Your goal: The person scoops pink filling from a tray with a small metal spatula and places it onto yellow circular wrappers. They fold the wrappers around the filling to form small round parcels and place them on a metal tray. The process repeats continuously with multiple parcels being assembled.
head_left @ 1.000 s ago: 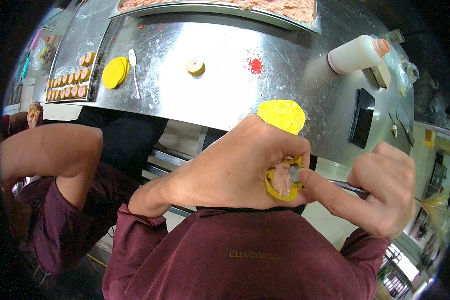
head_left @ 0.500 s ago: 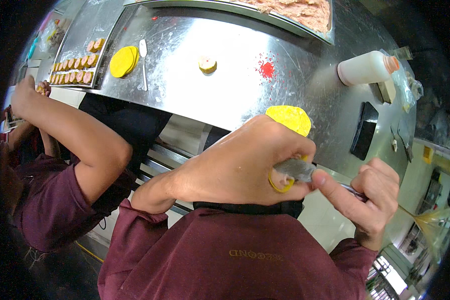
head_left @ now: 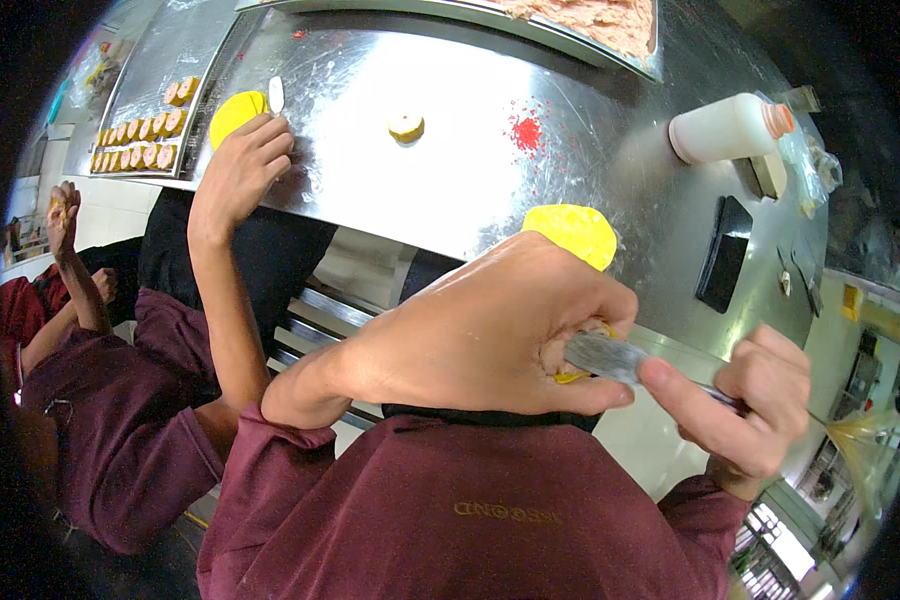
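Note:
My left hand [head_left: 485, 335] is curled around a dumpling with a yellow wrapper [head_left: 568, 378] and pink filling, mostly hidden by the fingers. In my right hand [head_left: 740, 405] is a metal filling spatula [head_left: 605, 356], its flat blade pressed into the opening between left thumb and forefinger. Beyond my left hand, yellow round wrappers [head_left: 575, 235] lie at the table's near edge. A single open-topped dumpling [head_left: 406, 128] stands mid-table, with red crumbs [head_left: 526, 134] scattered to its right.
On the steel table [head_left: 340, 180] are a white bottle [head_left: 725, 130], a black phone-like slab [head_left: 724, 255] and a tray of pink filling [head_left: 590, 20]. At left, a co-worker's hand [head_left: 240, 170] reaches over yellow wrappers [head_left: 232, 117], near another spatula [head_left: 277, 95] and rows of dumplings [head_left: 140, 142].
My spatula blade now covers the filling at the left hand's opening, its angle slightly changed. The co-worker at left has brought a hand over to the wrappers on the table.

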Tool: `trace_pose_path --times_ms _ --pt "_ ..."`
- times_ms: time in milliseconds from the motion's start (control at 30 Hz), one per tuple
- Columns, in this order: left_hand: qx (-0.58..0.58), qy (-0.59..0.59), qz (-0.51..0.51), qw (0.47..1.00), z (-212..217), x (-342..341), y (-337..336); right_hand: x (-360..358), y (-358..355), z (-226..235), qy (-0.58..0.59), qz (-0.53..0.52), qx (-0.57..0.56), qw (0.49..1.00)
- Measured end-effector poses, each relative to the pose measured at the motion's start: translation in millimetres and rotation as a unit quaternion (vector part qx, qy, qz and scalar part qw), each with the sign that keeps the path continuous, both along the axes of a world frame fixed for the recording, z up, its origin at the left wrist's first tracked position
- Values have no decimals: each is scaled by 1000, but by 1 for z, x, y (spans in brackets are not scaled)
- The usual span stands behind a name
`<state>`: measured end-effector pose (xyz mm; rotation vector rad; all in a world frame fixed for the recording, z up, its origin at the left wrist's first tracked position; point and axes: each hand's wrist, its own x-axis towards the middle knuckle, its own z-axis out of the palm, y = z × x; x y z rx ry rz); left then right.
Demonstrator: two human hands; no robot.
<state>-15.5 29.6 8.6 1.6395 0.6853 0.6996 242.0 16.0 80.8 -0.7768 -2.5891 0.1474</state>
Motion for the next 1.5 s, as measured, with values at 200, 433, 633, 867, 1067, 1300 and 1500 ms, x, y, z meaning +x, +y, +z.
trace_pose_path --times_ms 200,433,633,867,1067,1300,1500 --pt "-7 17 25 1000 11 -10 -5 8 1 9 -22 5 23 999" --pt "-43 -58 -22 997 5 3 -5 7 1 14 -29 36 -8 999" --pt "43 5 47 998 8 -4 -4 8 -2 10 -38 -9 45 998" --pt "-43 -126 49 990 5 9 -8 9 -4 7 8 21 -7 1000" --pt "54 -25 34 998 5 0 -5 6 -5 5 -4 3 3 1000" --pt "-124 -132 72 981 12 6 -10 10 -2 3 37 19 -11 999" --pt "79 -36 43 995 6 1 -3 4 -5 3 8 6 -24 1000"
